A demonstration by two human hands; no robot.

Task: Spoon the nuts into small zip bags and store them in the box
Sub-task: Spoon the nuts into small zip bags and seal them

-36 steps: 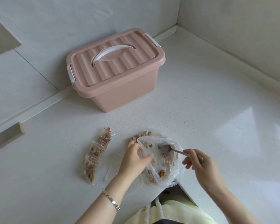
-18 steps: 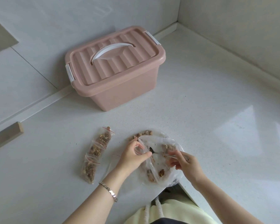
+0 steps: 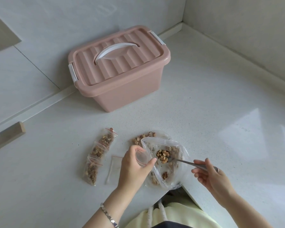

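Note:
My left hand holds a small clear zip bag open at its mouth, just left of the big clear bag of nuts. My right hand pinches the handle of a metal spoon whose bowl carries a heap of walnut pieces above the big bag, close to the small bag's mouth. Three filled zip bags with red seals lie in a row to the left. The pink box stands shut at the back, its white handle on the lid.
An empty flat zip bag lies on the white counter between the filled bags and my left hand. Walls close in behind and to the right. The counter's front corner edge runs just below the nut bag, by my lap.
My right hand has drawn back to the right and lifted the spoon out of the big bag, now loaded with nuts. My left hand keeps holding the small bag.

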